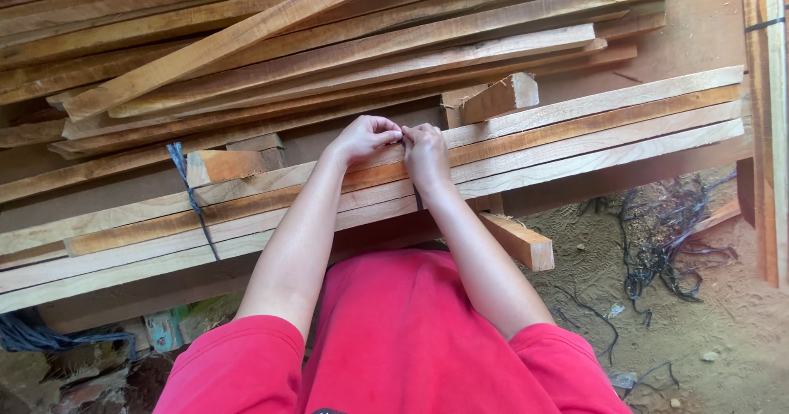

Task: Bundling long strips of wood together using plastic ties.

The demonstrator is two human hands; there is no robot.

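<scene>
Both hands meet at frame centre on top of a bundle of rough-sawn wood slats [575,126] that runs from lower left up to right. Left hand [362,139] is curled closed, fingertips pinching something small at the bundle's top edge; right hand [426,155] is closed the same way, knuckles touching the left. What they pinch is too small to tell for sure; a dark strap [417,199] drops over the slats just below the right wrist. A second dark strap [193,200], thin and twisted, crosses the bundle at left. Slats are pale to orange-brown, long, flat and fibrous on the faces. Short block offcut [501,98] sits behind the hands, another block [518,240] juts under the bundle. Loose planks [246,36] piled upper left. Sandy ground lower right with tangled black strapping scraps [657,241]. Red shirt [394,340] bottom centre.
</scene>
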